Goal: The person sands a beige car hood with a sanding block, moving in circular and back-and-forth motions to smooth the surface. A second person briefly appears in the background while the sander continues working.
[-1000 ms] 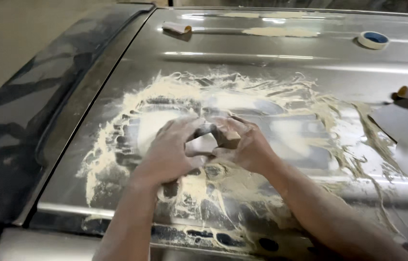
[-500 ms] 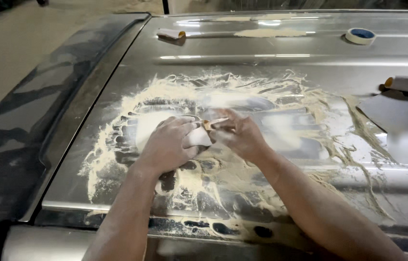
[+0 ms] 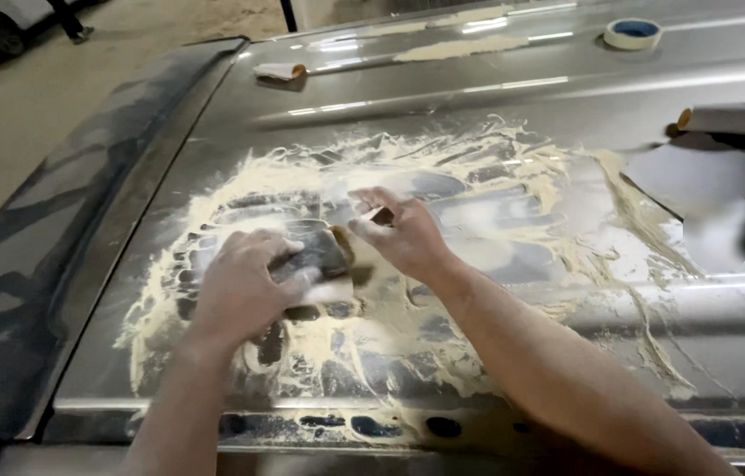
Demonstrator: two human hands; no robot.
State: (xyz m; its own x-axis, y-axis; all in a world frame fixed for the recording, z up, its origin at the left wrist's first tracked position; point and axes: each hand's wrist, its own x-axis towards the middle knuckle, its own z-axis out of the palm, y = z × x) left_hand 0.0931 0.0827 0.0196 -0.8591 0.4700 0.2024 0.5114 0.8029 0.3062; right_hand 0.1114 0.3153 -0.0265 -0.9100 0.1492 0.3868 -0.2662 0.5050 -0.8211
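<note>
My left hand (image 3: pixel 245 286) presses a grey sanding block (image 3: pixel 320 260) wrapped in sandpaper flat onto a dull grey metal car panel (image 3: pixel 514 97). The block lies on a wide patch of cream body filler (image 3: pixel 478 167), partly sanded through to dark metal. My right hand (image 3: pixel 403 234) rests just right of the block with fingers spread, its fingertips touching the block's brown end. Both hands are dusted with filler powder.
A roll of masking tape (image 3: pixel 633 33) lies at the far right of the panel. Sheets of sandpaper (image 3: pixel 725 119) lie at the right edge, and a small folded piece (image 3: pixel 277 70) at the far left. The panel's near edge (image 3: pixel 443 427) has holes; a concrete floor (image 3: pixel 29 123) lies to the left.
Both hands have shifted left and nearer along the filler patch. My right hand has loosened off the block and spread its fingers, while my left hand now covers the block.
</note>
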